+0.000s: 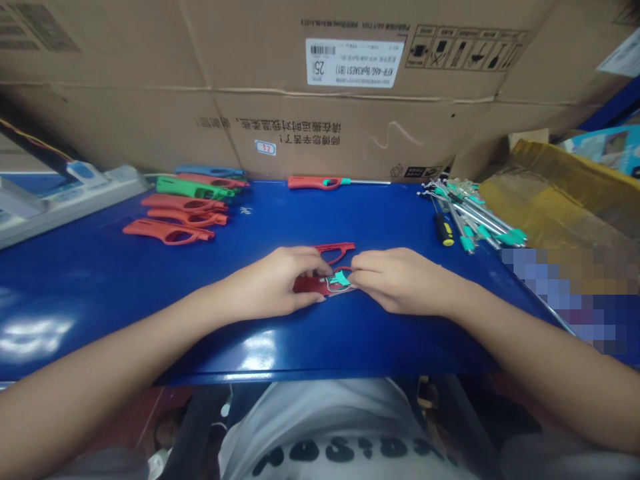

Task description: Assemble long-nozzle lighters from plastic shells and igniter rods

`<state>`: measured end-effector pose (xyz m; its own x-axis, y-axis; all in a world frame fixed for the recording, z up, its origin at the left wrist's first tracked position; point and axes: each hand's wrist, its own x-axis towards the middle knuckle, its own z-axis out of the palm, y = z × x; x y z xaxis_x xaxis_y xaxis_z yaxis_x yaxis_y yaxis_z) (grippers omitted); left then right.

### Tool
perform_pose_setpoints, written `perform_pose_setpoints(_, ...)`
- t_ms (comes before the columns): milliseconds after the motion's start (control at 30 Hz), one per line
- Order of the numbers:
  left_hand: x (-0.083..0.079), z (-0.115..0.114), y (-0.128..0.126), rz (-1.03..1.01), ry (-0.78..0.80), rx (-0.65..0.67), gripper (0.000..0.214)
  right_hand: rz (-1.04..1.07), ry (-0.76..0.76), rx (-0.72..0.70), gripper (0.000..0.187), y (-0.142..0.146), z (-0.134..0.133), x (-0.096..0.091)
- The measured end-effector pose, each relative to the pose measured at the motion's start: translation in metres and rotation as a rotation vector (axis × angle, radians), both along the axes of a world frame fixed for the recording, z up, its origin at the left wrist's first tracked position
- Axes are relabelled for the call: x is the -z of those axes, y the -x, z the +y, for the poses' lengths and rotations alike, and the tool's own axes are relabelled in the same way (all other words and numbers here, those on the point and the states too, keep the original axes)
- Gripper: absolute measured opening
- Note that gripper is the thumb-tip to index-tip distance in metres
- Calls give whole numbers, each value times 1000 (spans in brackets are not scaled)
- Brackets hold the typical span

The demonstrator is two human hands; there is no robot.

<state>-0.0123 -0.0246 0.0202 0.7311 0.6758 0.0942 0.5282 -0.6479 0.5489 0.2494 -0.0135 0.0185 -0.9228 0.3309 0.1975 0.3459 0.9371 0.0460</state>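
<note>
1. Left hand [265, 283] grips the red lighter shell [306, 285] from the left, fingers curled over it.
2. Right hand [400, 283] pinches the teal clip [340, 279] lying in that shell.
3. Blue table's [380, 347] near edge runs just below both hands.
4. Red handles [175, 217] lie far left; metal rods [475, 213] and a screwdriver [445, 230] lie far right.

your left hand [265, 283] steadies an open red plastic lighter shell [313, 285] on the blue workbench [250, 333], while your right hand [400, 281] pinches a teal part [340, 279] inside it. beyond your left hand lie loose red and green shells [183, 203]; beyond your right, teal-tipped metal rods [475, 217] sit beside a yellow-and-black screwdriver [444, 230].
</note>
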Motion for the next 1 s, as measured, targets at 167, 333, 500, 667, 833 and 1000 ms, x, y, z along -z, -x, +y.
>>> perform_pose_setpoints(167, 1, -1, -2, -29, 64, -42, 32, -28, 38, 18, 25, 0, -2, -3)
perform_pose_setpoints(333, 2, -5, -5, -39, 92, -87, 46, 27, 134, 58, 25, 0, -2, -4)
perform_pose_setpoints(500, 6, -9, -10, -56, 59, -102, 43, 69, 165, 52, 25, 0, 0, 0)
perform_pose_setpoints(667, 14, -11, -21, -153, 111, -220, 22, 92, 125, 29, 25, 1, -1, 4)
perform_pose_setpoints(833, 16, -12, -23, -189, 49, -240, 15, 86, 143, 63, 19, -3, -1, -4)
perform_pose_setpoints(1000, 15, -13, -20, -166, -16, -225, 14, 71, 135, 112, 16, -8, 2, -12)
